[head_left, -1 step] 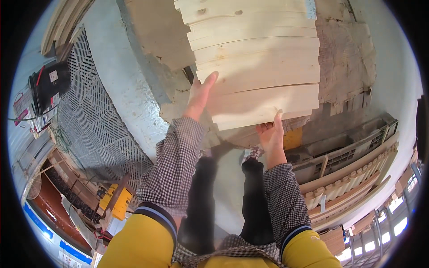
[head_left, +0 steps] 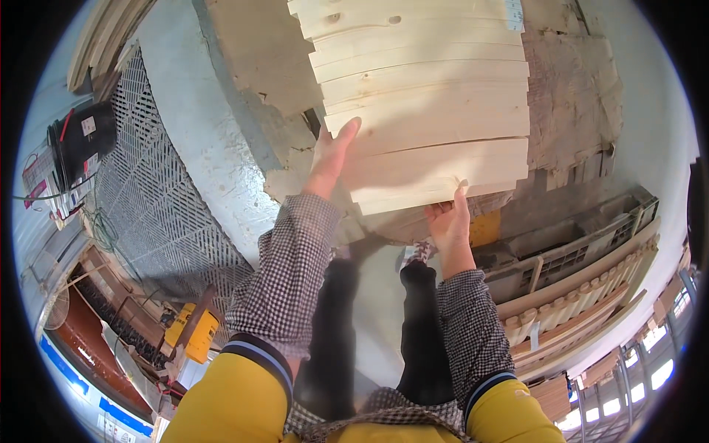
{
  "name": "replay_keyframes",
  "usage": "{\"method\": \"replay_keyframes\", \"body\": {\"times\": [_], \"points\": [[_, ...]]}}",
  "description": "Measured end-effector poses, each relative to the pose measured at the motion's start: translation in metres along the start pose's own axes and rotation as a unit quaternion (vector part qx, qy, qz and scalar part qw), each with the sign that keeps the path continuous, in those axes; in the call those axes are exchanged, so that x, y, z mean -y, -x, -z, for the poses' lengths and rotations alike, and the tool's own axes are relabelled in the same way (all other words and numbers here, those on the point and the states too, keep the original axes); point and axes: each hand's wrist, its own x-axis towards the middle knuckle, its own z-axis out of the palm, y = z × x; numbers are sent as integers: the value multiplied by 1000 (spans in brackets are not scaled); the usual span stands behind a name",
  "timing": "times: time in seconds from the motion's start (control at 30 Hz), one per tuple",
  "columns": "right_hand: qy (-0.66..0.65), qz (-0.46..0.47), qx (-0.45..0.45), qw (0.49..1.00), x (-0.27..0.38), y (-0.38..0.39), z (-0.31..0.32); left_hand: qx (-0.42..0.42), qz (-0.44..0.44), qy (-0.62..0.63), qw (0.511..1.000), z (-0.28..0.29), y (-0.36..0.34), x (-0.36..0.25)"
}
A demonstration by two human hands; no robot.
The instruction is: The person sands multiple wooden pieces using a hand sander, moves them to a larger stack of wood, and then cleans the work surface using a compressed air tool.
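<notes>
Boards (head_left: 428, 92): smooth matt wood, knots showing. Sleeves (head_left: 288, 269): matt cloth.

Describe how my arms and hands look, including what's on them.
The left grip and right grip are ungloved. Black-and-white checked fabric covers the left forearm and right forearm. Above that come yellow sleeves with dark cuffs striped light blue; the right one carries a small pale mark. No cables show on them.
</notes>
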Motion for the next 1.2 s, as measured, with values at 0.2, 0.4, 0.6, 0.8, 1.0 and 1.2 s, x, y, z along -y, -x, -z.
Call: {"method": "replay_keyframes", "body": {"times": [0.2, 0.4, 0.6, 0.8, 1.0, 1.2], "points": [[15, -20, 21, 999, 7, 8, -2, -44, -41, 10, 998, 3, 2, 22], [16, -10, -17, 1000, 9, 4, 29, -51, 72, -43, 995, -3, 51, 48], [74, 8, -16, 997, 11, -2, 82, 95, 67, -219, 969, 9, 78, 56], [108, 14, -62, 992, -5, -6, 88, 69, -147, -245, 956, -31, 17, 53], [32, -34, -77, 996, -25, 3, 79, 164, -32, -378, 911, -53, 11, 48], [33, 8, -72, 997, -28, 11, 84, 203, -183, -554, 786, -53, 30, 48]]}}
